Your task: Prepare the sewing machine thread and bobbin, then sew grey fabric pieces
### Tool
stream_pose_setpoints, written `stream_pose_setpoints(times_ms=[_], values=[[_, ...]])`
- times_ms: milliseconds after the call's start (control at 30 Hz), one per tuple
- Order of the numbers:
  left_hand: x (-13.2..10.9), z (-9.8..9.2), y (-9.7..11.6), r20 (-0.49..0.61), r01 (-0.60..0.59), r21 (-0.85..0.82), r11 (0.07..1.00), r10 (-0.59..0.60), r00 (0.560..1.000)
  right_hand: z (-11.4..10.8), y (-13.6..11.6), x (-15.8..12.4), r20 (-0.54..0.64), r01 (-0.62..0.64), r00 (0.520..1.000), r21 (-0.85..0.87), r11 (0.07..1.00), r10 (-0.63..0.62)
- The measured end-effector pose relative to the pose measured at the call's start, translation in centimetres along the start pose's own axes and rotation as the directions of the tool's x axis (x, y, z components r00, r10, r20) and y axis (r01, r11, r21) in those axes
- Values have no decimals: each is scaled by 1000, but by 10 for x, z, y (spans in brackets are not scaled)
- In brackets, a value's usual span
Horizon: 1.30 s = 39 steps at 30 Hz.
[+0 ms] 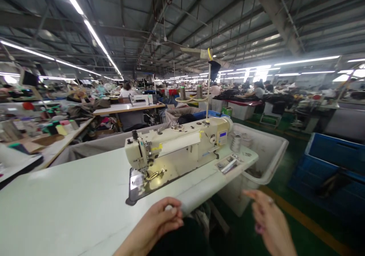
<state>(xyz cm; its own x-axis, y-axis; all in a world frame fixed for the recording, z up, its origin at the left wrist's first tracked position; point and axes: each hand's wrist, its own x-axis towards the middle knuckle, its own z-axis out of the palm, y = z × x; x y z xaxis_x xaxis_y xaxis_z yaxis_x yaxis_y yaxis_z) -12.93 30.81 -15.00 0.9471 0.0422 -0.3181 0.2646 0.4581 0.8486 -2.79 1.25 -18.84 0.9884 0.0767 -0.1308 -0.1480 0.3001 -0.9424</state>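
My left hand is over the front edge of the pale table, with its fingers curled toward the thumb. A small whitish patch shows between thumb and forefinger, but I cannot tell what it is. Farther right, past the table edge, is my right hand, slightly blurred. Its forefinger points left and the other fingers are curled; a small purplish bit shows under them, too unclear to name. In front of both hands stands a cream sewing machine with its metal needle plate. Neither hand touches it.
A grey thread cone and a small parts tray are at the table's right end. A white bin stands beyond it, with blue crates farther right. A thread stand rises behind the machine. Other people work in the background.
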Motion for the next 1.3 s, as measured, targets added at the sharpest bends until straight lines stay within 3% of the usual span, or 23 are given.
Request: stream_pose_setpoints(times_ms=[33, 67, 133, 167, 200, 300, 367, 433, 500, 567, 600, 633, 700, 767, 800, 833, 900, 967, 1000, 1100, 1200, 1233, 1300], values=[[4, 15, -3, 67, 14, 30, 999, -16, 998, 24, 15, -6, 117, -82, 989, -57, 995, 88], [8, 27, -6, 118, 25, 53, 998, -32, 992, 48, 30, -13, 327, -176, 923, -113, 978, 203], [15, 37, -7, 174, 50, 76, 996, -63, 983, 83, 51, -26, 635, -308, 686, -192, 932, 357], [18, 35, -5, 177, 65, 63, 996, -75, 981, 92, 55, -28, 697, -366, 611, -171, 915, 375], [19, 29, -2, 166, 77, 27, 997, -81, 983, 92, 54, -27, 701, -418, 616, -97, 903, 360], [14, -4, 10, 70, 53, -173, 983, -42, 997, 45, 27, -3, 371, -363, 900, 346, 865, 229], [6, -33, 20, -40, -26, -271, 962, 16, 999, -18, -1, 16, 3, -115, 991, 554, 825, 136], [-3, -60, 29, -189, -118, -279, 953, 66, 980, -86, -29, 23, -272, 99, 958, 614, 783, 91], [-9, -78, 34, -326, -177, -228, 957, 96, 941, -137, -49, 20, -545, 334, 838, 530, 779, 11], [-9, -80, 34, -374, -170, -167, 971, 97, 922, -153, -59, 14, -716, 510, 683, 327, 796, -143], [-7, -75, 31, -356, -140, -143, 980, 81, 931, -145, -59, 13, -727, 543, 650, 240, 805, -222], [-4, -65, 28, -310, -100, -122, 987, 57, 949, -129, -56, 12, -690, 545, 663, 178, 819, -291], [6, -36, 20, -167, 3, -88, 996, -18, 986, -76, -39, 10, -504, 410, 815, 154, 899, -286], [16, -3, 10, -17, 88, -56, 995, -89, 996, -13, -15, 3, -161, 141, 978, 58, 988, -130], [21, 11, 6, 48, 116, -31, 993, -114, 992, 16, -2, -3, 71, -12, 997, -28, 1000, 14], [25, 23, 3, 100, 136, -9, 991, -135, 986, 41, 10, -10, 267, -109, 955, -84, 990, 128], [29, 37, 0, 169, 151, 15, 988, -152, 974, 76, 29, -20, 557, -231, 782, -155, 960, 279], [31, 37, 1, 184, 147, -20, 989, -141, 973, 87, 39, -21, 664, -308, 676, -139, 941, 320], [30, 31, 3, 173, 141, -61, 988, -129, 976, 83, 41, -18, 664, -341, 678, -98, 935, 317], [25, 3, 13, 61, 102, -226, 969, -90, 994, 35, 29, 3, 480, -349, 844, 157, 924, 238], [15, -34, 24, -100, 15, -348, 937, -53, 994, -53, -4, 19, 45, -104, 995, 384, 918, 94], [10, -45, 27, -150, -19, -376, 926, -40, 988, -85, -17, 18, -126, 4, 991, 387, 922, 49], [4, -65, 33, -245, -88, -410, 908, -17, 969, -137, -43, 11, -498, 214, 865, 256, 943, -61]])
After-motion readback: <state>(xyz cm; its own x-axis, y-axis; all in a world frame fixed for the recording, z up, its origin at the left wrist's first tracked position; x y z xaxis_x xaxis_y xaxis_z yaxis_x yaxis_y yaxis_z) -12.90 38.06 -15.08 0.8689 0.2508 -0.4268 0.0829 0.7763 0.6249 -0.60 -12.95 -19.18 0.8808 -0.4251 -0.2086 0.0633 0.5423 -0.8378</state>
